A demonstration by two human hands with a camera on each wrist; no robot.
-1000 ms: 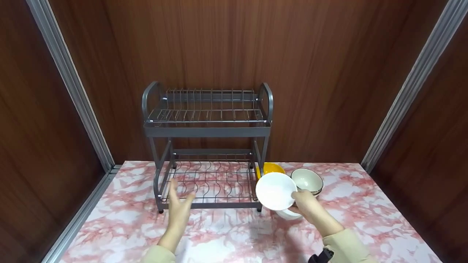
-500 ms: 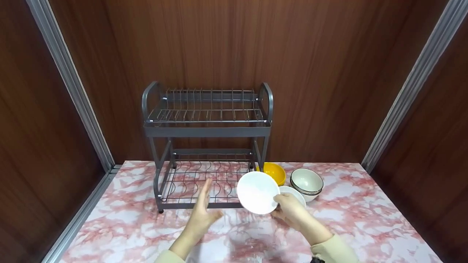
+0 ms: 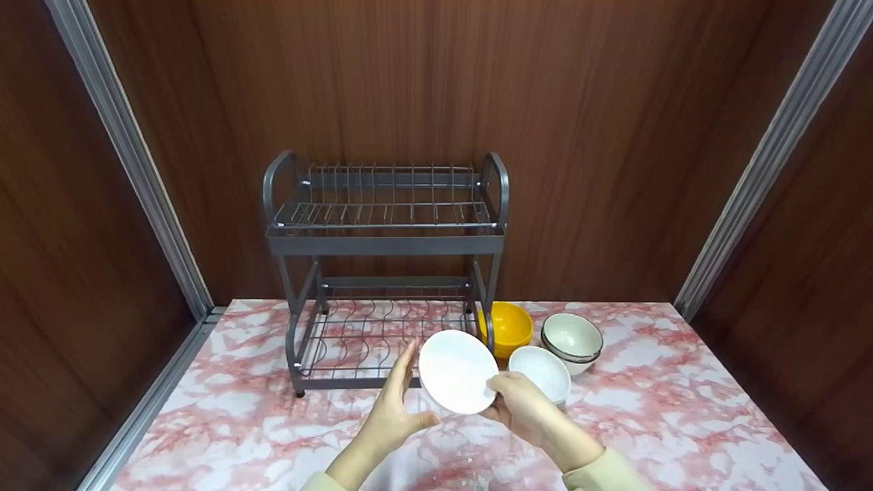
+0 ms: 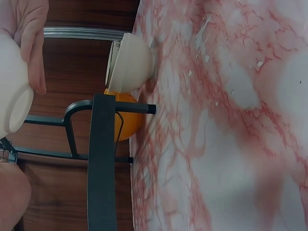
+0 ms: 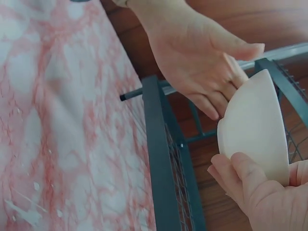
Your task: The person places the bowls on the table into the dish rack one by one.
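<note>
A white bowl (image 3: 457, 372) is held up in front of the rack, its inside facing me in the head view. My right hand (image 3: 522, 409) grips it by the right rim, thumb over the edge and fingers underneath, as the right wrist view also shows on the bowl's outer side (image 5: 255, 130). On the bowl's left, my left hand (image 3: 394, 412) stands with fingers straight and thumb spread, close to the wall. In the right wrist view the left palm (image 5: 192, 57) faces the bowl; whether its fingertips touch it I cannot tell.
A two-tier grey dish rack (image 3: 385, 245) stands at the back. Right of it sit a yellow bowl (image 3: 511, 327), another white bowl (image 3: 539, 374) and stacked dark-rimmed bowls (image 3: 573, 337). Wood-grain walls enclose the pink marbled table (image 3: 648, 416).
The right hand has carried the white bowl leftward, away from the other white bowl, uncovering it. My left hand has moved right, up to the held bowl's side.
</note>
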